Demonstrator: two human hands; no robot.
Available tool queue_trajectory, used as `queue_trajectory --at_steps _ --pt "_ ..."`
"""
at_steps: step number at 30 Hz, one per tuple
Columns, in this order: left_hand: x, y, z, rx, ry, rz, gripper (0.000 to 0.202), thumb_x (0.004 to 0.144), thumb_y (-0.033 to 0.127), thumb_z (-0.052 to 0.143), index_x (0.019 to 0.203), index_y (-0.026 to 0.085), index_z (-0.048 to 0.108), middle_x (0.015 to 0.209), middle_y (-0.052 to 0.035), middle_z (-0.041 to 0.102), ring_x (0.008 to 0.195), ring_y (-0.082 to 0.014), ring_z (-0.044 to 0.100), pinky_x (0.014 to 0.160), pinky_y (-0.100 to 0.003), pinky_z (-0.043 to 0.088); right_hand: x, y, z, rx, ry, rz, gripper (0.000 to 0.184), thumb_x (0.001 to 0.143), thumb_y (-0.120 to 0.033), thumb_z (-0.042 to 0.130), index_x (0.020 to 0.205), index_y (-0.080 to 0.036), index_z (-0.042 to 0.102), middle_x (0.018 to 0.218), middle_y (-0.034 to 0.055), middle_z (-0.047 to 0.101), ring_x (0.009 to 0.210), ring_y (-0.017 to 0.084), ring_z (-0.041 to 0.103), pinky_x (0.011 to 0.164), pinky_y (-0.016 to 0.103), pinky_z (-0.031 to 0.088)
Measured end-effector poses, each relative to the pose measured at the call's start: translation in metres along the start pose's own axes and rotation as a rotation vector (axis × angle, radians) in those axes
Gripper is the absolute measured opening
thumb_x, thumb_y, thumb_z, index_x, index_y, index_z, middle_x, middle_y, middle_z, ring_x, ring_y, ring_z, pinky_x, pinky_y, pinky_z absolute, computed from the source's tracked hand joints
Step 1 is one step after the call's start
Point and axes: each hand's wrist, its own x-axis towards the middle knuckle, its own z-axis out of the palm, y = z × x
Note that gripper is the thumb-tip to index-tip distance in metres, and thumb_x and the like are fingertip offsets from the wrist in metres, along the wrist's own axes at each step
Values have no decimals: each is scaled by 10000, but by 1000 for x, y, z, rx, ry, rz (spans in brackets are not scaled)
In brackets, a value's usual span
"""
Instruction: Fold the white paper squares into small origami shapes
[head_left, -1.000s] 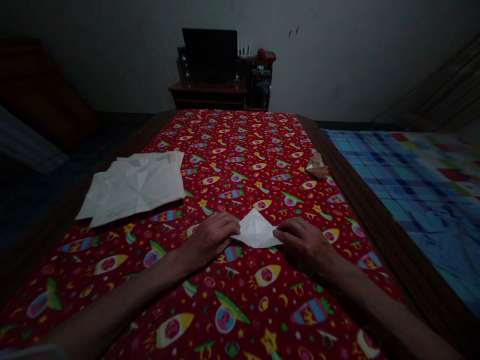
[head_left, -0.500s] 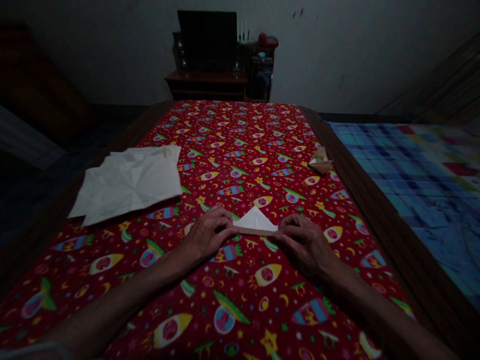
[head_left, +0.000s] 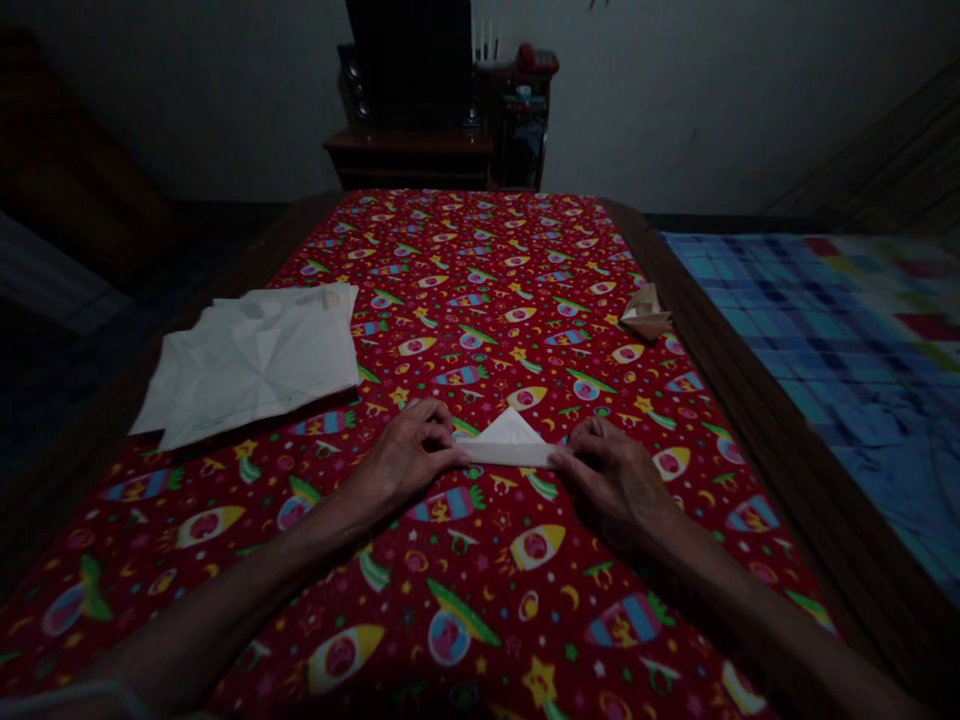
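A small white folded paper [head_left: 508, 441], triangular with its bottom edge turned up into a band, lies on a red rocket-patterned cloth [head_left: 465, 300]. My left hand [head_left: 409, 457] pinches the band's left end, fingers closed on it. At the right end, my right hand [head_left: 611, 470] pinches the band in the same way. Both forearms rest on the cloth.
A stack of creased white paper sheets [head_left: 251, 360] lies to the left. A small tan folded paper boat [head_left: 646, 314] sits near the cloth's right edge. A blue checked mattress [head_left: 840, 330] lies on the right. Behind stands a dark wooden cabinet [head_left: 409, 155] with a screen.
The paper's lower edge has been folded upward into a band, so the shape looks shorter. Both hands moved slightly away from me, still at the paper's two ends.
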Motion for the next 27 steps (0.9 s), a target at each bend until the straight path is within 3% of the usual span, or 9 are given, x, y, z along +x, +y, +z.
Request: queue_trajectory --at_steps 13,16,18,21,23,27 --pt "1 6 4 187 43 78 201 744 201 655 596 154 527 787 -17 529 768 -161 509 715 -293 437 0 -4 -3 -64 -43 0 290 877 -353 504 638 -189 499 762 19 501 673 133 481 577 261 376" --pt "-2 6 5 208 89 111 102 774 223 637 818 162 569 886 -40 549 850 -186 529 767 -325 463 0 -3 -3 -54 -42 -28 280 882 -344 502 649 -189 503 758 16 495 673 130 480 577 256 378" --pt "-4 11 5 266 105 198 238 830 203 577 1064 175 542 1073 -80 558 1013 -219 512 882 -386 441 0 -3 -3 -55 -38 -43 275 885 -339 501 655 -189 507 755 15 492 673 129 480 573 252 378" --pt "-9 22 8 398 -52 453 376 901 139 444 1265 233 452 1339 -71 477 1266 -239 372 1070 -502 262 1 -5 -3 -68 -22 -65 269 885 -318 498 648 -190 504 740 14 492 663 128 478 565 249 380" --pt "-13 28 11 450 -212 577 420 917 114 385 1324 216 400 1395 -63 441 1338 -220 299 1119 -506 181 1 -6 -4 -81 -9 -84 274 884 -300 498 633 -191 494 724 12 489 652 127 476 560 248 381" --pt "-21 32 21 451 -348 541 534 890 65 342 1411 146 260 1472 -83 325 1387 -177 218 1143 -422 205 2 -6 -4 -108 5 -106 272 885 -291 498 632 -191 488 709 12 485 632 125 479 548 246 390"
